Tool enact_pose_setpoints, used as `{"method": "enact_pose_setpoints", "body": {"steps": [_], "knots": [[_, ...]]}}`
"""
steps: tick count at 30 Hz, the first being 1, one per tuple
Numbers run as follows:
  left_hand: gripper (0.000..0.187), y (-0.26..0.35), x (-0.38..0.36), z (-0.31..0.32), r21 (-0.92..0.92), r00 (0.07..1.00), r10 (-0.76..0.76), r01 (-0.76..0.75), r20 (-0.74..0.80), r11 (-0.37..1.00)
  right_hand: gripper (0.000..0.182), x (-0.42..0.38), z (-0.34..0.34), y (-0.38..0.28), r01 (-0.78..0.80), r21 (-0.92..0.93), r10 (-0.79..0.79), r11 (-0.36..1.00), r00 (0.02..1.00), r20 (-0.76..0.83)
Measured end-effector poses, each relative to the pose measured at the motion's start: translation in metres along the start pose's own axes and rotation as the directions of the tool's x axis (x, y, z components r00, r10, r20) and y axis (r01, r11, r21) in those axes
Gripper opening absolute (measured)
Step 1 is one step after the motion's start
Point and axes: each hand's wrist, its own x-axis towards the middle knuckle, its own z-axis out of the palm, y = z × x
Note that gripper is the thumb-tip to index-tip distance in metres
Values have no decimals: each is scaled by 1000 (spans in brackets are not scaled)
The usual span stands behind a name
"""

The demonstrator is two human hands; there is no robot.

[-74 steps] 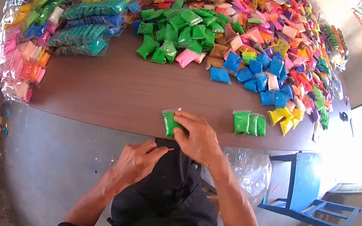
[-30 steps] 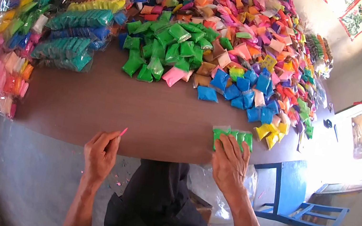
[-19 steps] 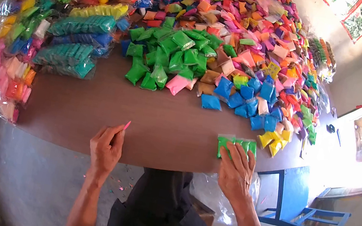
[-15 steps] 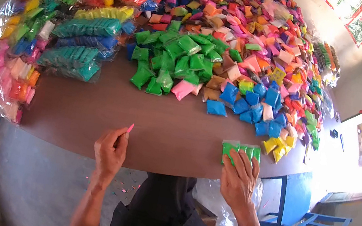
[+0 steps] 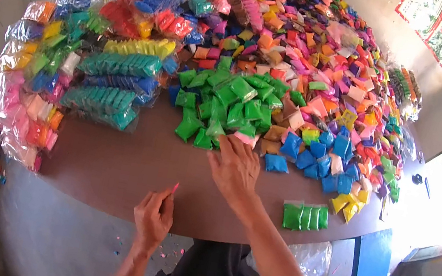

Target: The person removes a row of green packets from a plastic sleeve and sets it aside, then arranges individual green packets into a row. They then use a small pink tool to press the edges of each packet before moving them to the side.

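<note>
My left hand (image 5: 153, 218) is closed just over the table's front edge, pinching a small pink pointed piece (image 5: 175, 188) that sticks up past the fingertips. My right hand (image 5: 236, 170) reaches forward, palm down, fingers stretched and a little apart. Its fingertips are at the near edge of a heap of green packets (image 5: 228, 95) and overlap a pink packet (image 5: 245, 139), which is partly hidden behind them. Nothing shows held in that hand. A flat row of several green packets (image 5: 305, 217) lies on the table to the right of my right forearm.
Blue packets (image 5: 290, 145) and yellow packets (image 5: 350, 205) lie right of the green heap, before a large mixed-colour pile (image 5: 312, 53). Bagged teal packets (image 5: 103, 102) are stacked at left on the brown table (image 5: 110, 163). A blue chair (image 5: 373, 262) stands at the right.
My right hand has let go of the row of green packets and moved left and forward to the green heap. My left hand keeps its pinch on the pink piece. The view has shifted.
</note>
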Motion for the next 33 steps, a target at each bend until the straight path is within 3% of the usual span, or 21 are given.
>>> {"method": "enact_pose_setpoints", "body": {"steps": [4, 8, 11, 14, 17, 21, 24, 25, 33], "knots": [[12, -2, 0, 1, -15, 1000, 30, -30, -3, 999, 49, 22, 25, 1, -109, -59, 111, 992, 993, 38], [14, -6, -4, 2, -33, 1000, 28, -28, -9, 999, 34, 25, 27, 5, -138, -43, 131, 990, 983, -129], [14, -8, -4, 3, -20, 998, 53, -54, -27, 998, 25, 17, 0, 9, -36, 36, 45, 999, 962, -268], [13, -6, -6, 2, -13, 999, 31, -31, -20, 999, 26, -17, -50, 1, -34, 48, 41, 998, 990, -136], [13, -2, -4, 3, -5, 999, 20, -20, -31, 1000, 29, -67, -88, -3, -91, -40, 96, 995, 983, 158], [13, -2, -3, 3, -5, 999, 31, -31, -35, 1000, 42, -109, -92, -6, 44, -88, -16, 995, 952, 306], [8, -6, -5, 4, 7, 999, 30, -30, -31, 1000, 50, -118, -82, -8, 90, 32, -95, 995, 966, 241], [6, -7, -7, 3, 16, 999, 30, -29, -27, 999, 59, -125, -77, -6, 96, 31, -101, 995, 960, 260], [10, -3, -3, 3, 38, 998, 48, -47, -28, 998, 71, -136, -73, -3, 163, 15, -156, 987, 908, 389]]}}
